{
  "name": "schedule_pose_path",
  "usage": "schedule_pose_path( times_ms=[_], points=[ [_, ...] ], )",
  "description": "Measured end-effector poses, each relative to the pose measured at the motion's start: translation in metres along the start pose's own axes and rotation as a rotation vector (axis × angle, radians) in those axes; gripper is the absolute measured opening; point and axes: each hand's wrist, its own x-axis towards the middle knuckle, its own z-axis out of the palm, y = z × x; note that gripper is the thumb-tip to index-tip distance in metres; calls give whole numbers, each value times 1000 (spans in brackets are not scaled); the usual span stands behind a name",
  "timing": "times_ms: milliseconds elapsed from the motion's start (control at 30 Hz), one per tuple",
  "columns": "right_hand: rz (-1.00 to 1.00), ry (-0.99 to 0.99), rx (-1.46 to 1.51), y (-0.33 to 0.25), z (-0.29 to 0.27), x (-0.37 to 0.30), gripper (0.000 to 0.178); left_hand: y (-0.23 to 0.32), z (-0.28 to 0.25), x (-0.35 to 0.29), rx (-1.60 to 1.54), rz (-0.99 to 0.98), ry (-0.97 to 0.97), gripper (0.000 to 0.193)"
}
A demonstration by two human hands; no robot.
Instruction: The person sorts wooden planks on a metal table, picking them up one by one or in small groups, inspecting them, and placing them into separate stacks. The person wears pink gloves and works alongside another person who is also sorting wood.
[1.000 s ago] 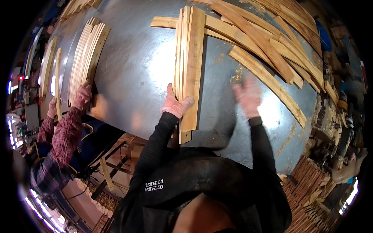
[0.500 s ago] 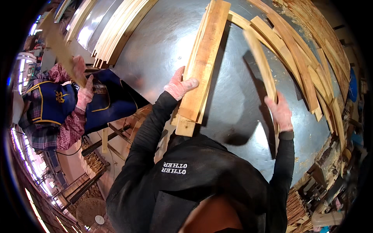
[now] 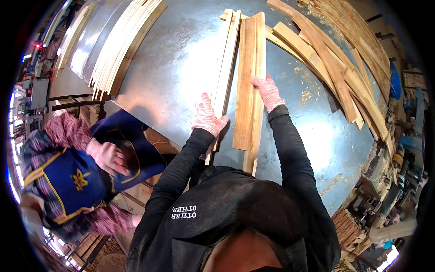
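Two groups of wooden boards lie side by side on a metal tabletop point(image 3: 190, 50), pointing away from me. My left hand point(image 3: 208, 117), in a pinkish knit glove, grips narrow boards point(image 3: 223, 77) standing on edge, its thumb on their right side. My right hand point(image 3: 268, 94), gloved alike, is closed on the right edge of wider boards point(image 3: 246, 81), which overlap unevenly at the near end. A narrow gap parts the two groups. The fingers under the boards are hidden.
Curved wooden pieces point(image 3: 326, 68) lie piled at the right, with sawdust point(image 3: 308, 86) beside them. A row of pale strips point(image 3: 122, 50) sits at the far left. At the left, near the table's edge, stands a co-worker in a blue apron point(image 3: 77, 181).
My right hand has moved left from the separate strip to the central boards. Those boards now stand as two groups. The co-worker's raised board is no longer seen in their hands.
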Motion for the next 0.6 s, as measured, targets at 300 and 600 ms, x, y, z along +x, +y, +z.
schedule_pose_path(
  times_ms=[300, 600],
  points=[
    [96, -17, 131, -14, -48, -36, 56, -132, -13, 24, -281, 60, 345, 98],
    [189, -127, 312, 2, -57, -45, 36, -74, -46, 27, 352, 255, 762, 71]
  ],
)
